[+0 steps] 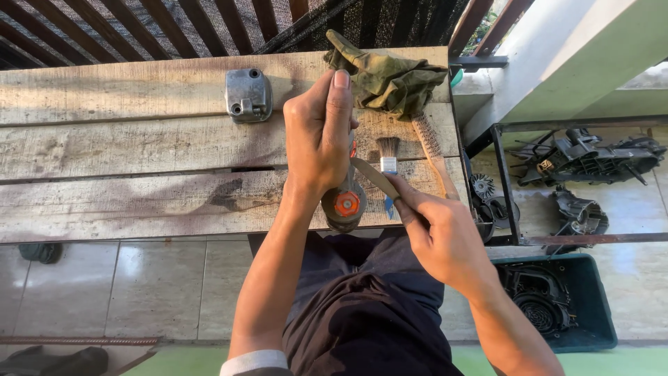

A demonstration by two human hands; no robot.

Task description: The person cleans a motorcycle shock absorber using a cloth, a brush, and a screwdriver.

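My left hand (319,136) grips a small grey machine part with an orange round cap (346,204), holding it upright over the near edge of the wooden plank bench (125,146). My right hand (435,226) pinches a thin flat strip (374,175) that looks like sandpaper, its far end laid against the part. Just beyond the hands a small paintbrush (388,157) and a wire brush with a wooden handle (433,150) lie on the planks.
A grey metal cover plate (248,95) lies at the back of the bench. A crumpled olive rag (386,78) sits at the back right. Dark engine parts (581,159) lie on the tiled floor to the right, and a green tub (591,306) holds another part.
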